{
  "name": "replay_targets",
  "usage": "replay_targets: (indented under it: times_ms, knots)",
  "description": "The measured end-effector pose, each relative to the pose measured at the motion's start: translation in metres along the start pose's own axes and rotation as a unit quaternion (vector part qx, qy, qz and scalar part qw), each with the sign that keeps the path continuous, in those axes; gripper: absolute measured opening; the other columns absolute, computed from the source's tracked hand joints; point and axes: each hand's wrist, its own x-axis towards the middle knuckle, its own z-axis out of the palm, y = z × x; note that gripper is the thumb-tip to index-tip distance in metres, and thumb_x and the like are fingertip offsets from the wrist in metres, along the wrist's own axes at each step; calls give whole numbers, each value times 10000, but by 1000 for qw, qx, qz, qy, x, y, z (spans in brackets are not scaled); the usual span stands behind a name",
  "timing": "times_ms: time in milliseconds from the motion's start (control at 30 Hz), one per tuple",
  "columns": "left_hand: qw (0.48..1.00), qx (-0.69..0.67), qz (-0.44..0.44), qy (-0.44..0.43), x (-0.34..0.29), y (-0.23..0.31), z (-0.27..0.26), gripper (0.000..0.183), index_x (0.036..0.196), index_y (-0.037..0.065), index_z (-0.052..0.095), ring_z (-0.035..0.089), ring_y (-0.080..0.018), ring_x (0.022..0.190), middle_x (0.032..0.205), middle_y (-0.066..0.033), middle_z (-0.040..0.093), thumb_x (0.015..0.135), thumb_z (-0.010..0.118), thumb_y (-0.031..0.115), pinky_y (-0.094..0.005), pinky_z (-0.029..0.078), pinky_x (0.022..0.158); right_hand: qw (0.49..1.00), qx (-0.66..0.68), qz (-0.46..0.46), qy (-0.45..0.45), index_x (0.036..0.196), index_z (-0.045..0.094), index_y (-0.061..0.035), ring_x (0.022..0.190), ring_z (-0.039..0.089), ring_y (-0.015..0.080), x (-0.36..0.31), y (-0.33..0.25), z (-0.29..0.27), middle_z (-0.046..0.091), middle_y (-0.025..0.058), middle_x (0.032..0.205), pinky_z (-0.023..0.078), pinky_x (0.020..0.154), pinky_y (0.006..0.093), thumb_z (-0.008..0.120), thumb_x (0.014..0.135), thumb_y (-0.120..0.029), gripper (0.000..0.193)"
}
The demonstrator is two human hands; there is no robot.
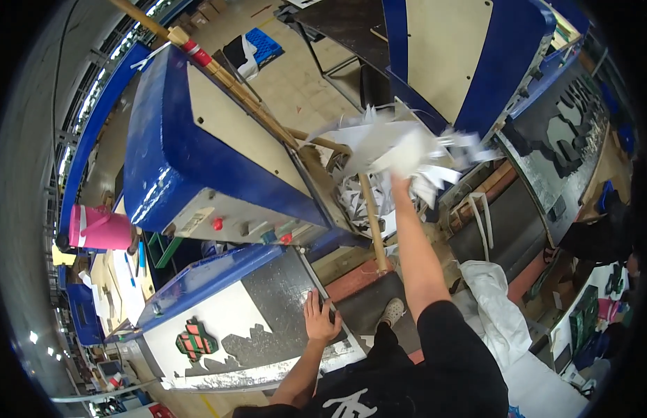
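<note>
Blurry bunch of ragged white sheet scraps [390, 145] is right at the end of the outstretched right hand [400, 181], over a heap of similar white strips [362, 202]. Fingers are lost in it, so can't tell clenched or released. Left hand [321, 320]'s palm-down, fingers spread, on a dark grey tabletop [278, 279].

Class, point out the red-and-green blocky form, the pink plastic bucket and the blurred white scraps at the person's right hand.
Red-and-green blocky form [196, 340]: head view, its middle.
Pink plastic bucket [109, 234]: head view, side wall.
Blurred white scraps [387, 145]: head view, middle of bunch.
</note>
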Motion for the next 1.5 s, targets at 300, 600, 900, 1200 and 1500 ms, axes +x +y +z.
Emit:
replay_targets:
  times_ms: [300,600,900,1200,1500]
  knots:
    - [1000,0,-14,-19,-4,3,-5,560,1368,122,649,288,-489,1573,1719,-248,304,871,705,372,-621,255,1263,883,-73,254,-387,1205,720,12,1206,671,448,-356,143,-143,723,297,1200,508,1022,496,546,1088,-501,554]
    - [999,9,-22,-44,-8,1,-12,559,1435,131,615,226,-461,1612,1746,-249,232,932,664,371,-583,237,1295,735,-202,537,-362,946,759,-8,582,640,216,-506,259,-406,696,93,802,489,496,399,726,975,-321,316]
    - [999,20,-6,-34,-17,-1,-17,588,1452,129,588,218,-462,1614,1757,-256,179,939,674,404,-556,199,1316,887,-166,268,-338,921,718,-10,820,693,169,-301,196,-334,756,92,940,553,798,349,701,1037,-463,468]
    - [957,-278,22,79,-65,-62,-83,759,1576,129,439,447,-511,1463,1638,-313,345,918,781,291,-524,427,1202,900,116,276,-317,1044,667,-27,922,668,148,-427,46,-271,714,61,1018,539,853,337,672,1086,-419,394]
    - [890,-158,-261,340,-297,-343,-177,790,1503,72,503,480,-519,1391,1498,-319,462,825,869,243,-538,433,1167,950,-8,-189,-249,969,624,-5,866,596,234,-656,-130,-164,631,88,914,500,856,358,748,986,-73,142]
